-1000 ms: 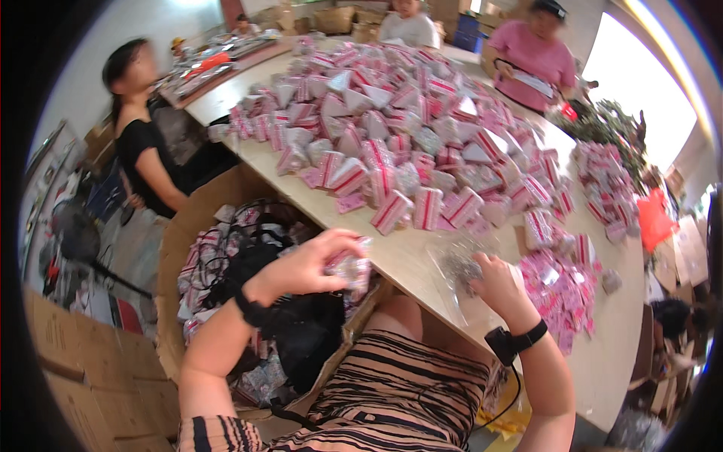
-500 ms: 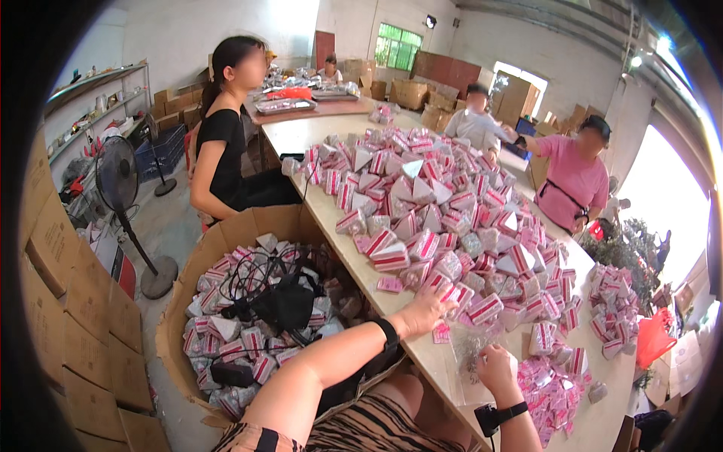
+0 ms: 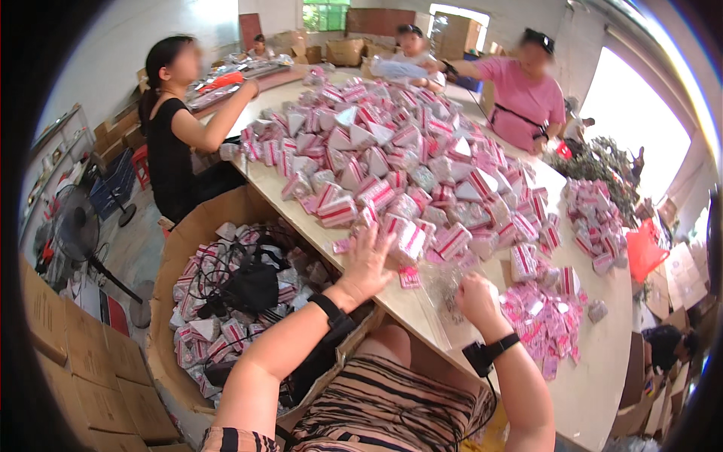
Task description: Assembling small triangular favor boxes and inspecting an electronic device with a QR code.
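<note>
My left hand (image 3: 367,265) has its fingers spread at the near edge of a large heap of white wedge-shaped pieces with pink stripes (image 3: 376,192), wrapped in clear plastic. Its fingertips are beside one wrapped piece (image 3: 407,239); whether they touch it I cannot tell. A small pink card (image 3: 409,277) lies next to the palm. My right hand (image 3: 480,300) is closed at the edge of a clear plastic bag (image 3: 437,282) with tiny silvery bits in it. What its fingers hold is hidden. Right of it lies a pile of pink cards (image 3: 538,320).
A big open carton (image 3: 169,301) with wrapped pieces, black cables and a black bag stands left of the table (image 3: 587,407). A person in black (image 3: 169,135) sits at the left; a person in pink (image 3: 523,98) is across. Another wrapped pile (image 3: 595,215) and a red bag (image 3: 646,250) are at right.
My left hand has drawn back from the pieces and spread its fingers. My right hand stays closed near the clear bag. The person in black has raised an arm; my view has shifted.
</note>
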Demonstrator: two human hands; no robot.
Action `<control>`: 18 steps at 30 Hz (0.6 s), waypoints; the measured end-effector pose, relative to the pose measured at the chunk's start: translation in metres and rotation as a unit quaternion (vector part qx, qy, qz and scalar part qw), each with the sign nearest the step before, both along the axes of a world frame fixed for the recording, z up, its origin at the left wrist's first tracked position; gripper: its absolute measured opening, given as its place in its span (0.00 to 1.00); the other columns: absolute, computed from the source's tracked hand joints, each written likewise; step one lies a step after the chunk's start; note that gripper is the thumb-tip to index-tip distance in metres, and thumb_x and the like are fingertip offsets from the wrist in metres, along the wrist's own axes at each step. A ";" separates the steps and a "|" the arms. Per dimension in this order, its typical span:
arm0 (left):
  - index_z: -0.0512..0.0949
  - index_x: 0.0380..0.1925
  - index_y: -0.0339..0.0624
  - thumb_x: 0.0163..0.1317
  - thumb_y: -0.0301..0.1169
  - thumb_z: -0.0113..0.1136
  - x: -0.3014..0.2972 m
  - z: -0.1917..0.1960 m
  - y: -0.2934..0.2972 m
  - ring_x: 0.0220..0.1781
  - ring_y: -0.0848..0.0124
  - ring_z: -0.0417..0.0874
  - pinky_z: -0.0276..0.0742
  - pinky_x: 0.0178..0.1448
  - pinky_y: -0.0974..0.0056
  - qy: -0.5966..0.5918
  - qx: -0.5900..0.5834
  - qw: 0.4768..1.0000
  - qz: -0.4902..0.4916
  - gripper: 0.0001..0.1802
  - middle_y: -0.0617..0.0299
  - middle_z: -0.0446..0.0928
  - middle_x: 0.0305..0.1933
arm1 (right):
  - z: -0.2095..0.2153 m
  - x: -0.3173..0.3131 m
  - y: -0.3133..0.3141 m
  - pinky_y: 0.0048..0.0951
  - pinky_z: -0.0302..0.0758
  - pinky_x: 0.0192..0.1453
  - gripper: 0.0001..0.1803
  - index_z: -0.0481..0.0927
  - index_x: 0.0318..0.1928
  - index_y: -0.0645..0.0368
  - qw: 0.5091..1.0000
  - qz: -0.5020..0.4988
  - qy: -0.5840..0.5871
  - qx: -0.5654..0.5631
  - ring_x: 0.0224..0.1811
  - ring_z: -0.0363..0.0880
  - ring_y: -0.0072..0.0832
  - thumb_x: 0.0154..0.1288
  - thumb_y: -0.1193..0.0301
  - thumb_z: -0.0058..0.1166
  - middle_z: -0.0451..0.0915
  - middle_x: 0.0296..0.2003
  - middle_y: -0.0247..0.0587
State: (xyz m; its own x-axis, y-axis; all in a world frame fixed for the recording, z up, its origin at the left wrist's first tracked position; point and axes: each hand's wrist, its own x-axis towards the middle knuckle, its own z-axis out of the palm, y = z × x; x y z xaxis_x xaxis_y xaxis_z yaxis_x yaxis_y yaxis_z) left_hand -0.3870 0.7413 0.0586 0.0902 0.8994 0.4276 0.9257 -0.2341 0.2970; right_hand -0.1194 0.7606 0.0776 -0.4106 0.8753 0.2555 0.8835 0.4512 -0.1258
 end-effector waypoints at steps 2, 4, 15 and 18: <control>0.62 0.65 0.47 0.49 0.38 0.70 -0.006 0.006 0.001 0.70 0.41 0.57 0.52 0.73 0.44 -0.052 0.086 0.994 -0.037 0.42 0.39 0.54 0.70 | 0.008 -0.007 0.005 0.44 0.78 0.40 0.07 0.82 0.28 0.59 0.999 -0.054 -0.001 -0.002 0.34 0.82 0.46 0.53 0.69 0.54 0.80 0.31 0.49; 0.70 0.56 0.43 0.52 0.32 0.66 0.005 0.036 -0.011 0.62 0.48 0.66 0.60 0.66 0.47 -0.108 0.118 0.984 -0.075 0.30 0.45 0.66 0.60 | 0.021 0.002 0.003 0.44 0.78 0.39 0.08 0.80 0.28 0.62 0.995 -0.030 0.096 0.000 0.33 0.81 0.47 0.53 0.69 0.54 0.80 0.29 0.51; 0.82 0.41 0.42 0.56 0.31 0.62 0.102 0.028 -0.020 0.46 0.56 0.76 0.68 0.54 0.51 -0.212 0.055 0.955 -0.201 0.12 0.54 0.77 0.38 | 0.025 0.042 -0.018 0.22 0.70 0.21 0.08 0.81 0.32 0.67 0.865 -0.089 0.465 -0.168 0.16 0.73 0.19 0.60 0.73 0.58 0.76 0.19 0.34; 0.82 0.43 0.39 0.55 0.27 0.63 0.118 0.027 -0.018 0.41 0.56 0.79 0.74 0.47 0.56 -0.248 0.034 0.946 -0.206 0.14 0.52 0.79 0.38 | 0.020 0.044 -0.027 0.22 0.69 0.20 0.07 0.81 0.33 0.66 0.848 -0.104 0.493 -0.163 0.16 0.73 0.18 0.61 0.73 0.58 0.76 0.19 0.33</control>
State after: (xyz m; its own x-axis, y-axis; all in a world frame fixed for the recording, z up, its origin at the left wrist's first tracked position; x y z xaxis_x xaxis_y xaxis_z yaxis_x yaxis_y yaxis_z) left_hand -0.2689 0.7235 0.0854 0.1999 0.8004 0.5651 0.5024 -0.5789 0.6422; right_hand -0.0758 0.7338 0.0978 0.0346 0.9927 0.1157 0.3318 0.0978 -0.9383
